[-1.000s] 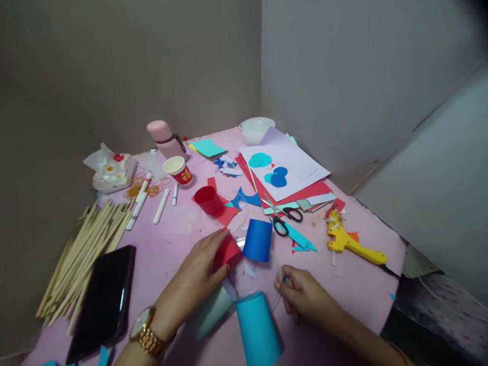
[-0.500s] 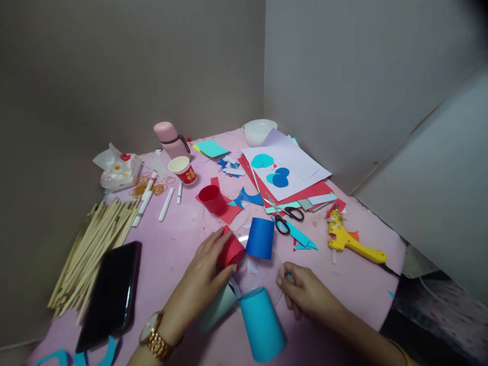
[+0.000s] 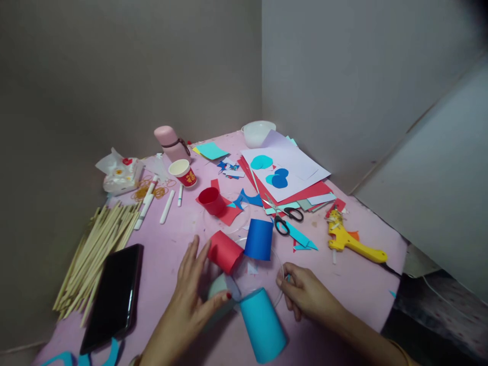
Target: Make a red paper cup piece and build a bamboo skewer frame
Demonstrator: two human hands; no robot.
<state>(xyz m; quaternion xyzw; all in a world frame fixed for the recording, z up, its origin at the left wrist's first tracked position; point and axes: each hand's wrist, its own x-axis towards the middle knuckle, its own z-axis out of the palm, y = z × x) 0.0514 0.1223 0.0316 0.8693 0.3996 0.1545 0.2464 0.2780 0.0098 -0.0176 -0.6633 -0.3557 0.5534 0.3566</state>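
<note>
My right hand (image 3: pixel 303 291) pinches the thin rim of a clear plastic disc (image 3: pixel 259 279). Around that disc sit several cup-shaped paper pieces, lying on their sides: a red one (image 3: pixel 225 252), a blue one (image 3: pixel 258 240), a turquoise one (image 3: pixel 263 325) and a pale grey-green one (image 3: pixel 218 294). With fingers spread, my left hand (image 3: pixel 198 292) is beside the red piece and in front of the pale one, partly hiding it. Whether its fingertips touch the red piece I cannot tell. Behind, another red cup (image 3: pixel 211 201) lies tilted on red paper scraps.
Black-handled scissors (image 3: pixel 282 223) and a yellow glue gun (image 3: pixel 353 244) lie at right. Left are wooden sticks (image 3: pixel 99 249), a phone (image 3: pixel 112 295) and white markers (image 3: pixel 166 207). Farther back stand a paper cup (image 3: pixel 183 173), a pink flask (image 3: pixel 172 144), a white bowl (image 3: pixel 259 134) and paper sheets (image 3: pixel 293 157).
My left hand has let go of the red paper piece, moved left and spread its fingers. The right hand keeps its place on the disc's rim.
</note>
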